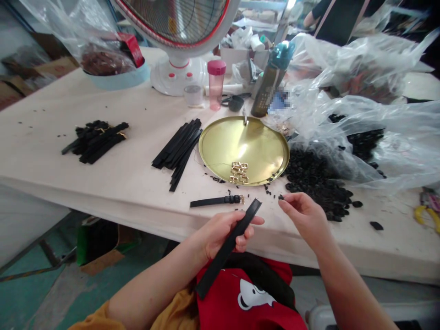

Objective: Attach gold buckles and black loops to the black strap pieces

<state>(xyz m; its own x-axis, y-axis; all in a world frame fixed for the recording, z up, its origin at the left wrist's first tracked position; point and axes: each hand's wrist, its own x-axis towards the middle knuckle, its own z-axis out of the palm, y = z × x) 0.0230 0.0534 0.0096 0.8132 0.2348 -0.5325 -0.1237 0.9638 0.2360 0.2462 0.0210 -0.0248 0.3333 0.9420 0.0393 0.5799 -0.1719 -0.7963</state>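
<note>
The left hand (223, 231) is wrapped around a long black strap (228, 247). The strap is tilted. Its top end points up and to the right, toward the table edge, and its bottom end hangs down over the lap. The fingers are closed on the upper part, so the top tip sticks out just past them.

The right hand (302, 213) is just to the right of that tip, very near but not touching it. Its finger and thumb pinch together on something tiny and black, a small loop (281, 197) I think, but it is too small to be sure. The pinch sits a little higher than the strap tip and to its right. So the tip and the little piece face each other across a small gap, and the right hand is the nearer one to the tip.

On the table (103, 183), just above the left hand, lies a finished strap (216, 200) with a gold buckle on its right end. It lies flat, pointing left to right. Behind it is a gold tray (261, 142) with a few gold buckles (239, 172) in it. A heap of black loops (316, 176) spills out of a plastic bag (378, 137) to the right, close to the right hand. More black straps lie in two piles (180, 146) farther left. A fan (178, 46) stands at the back.
</note>
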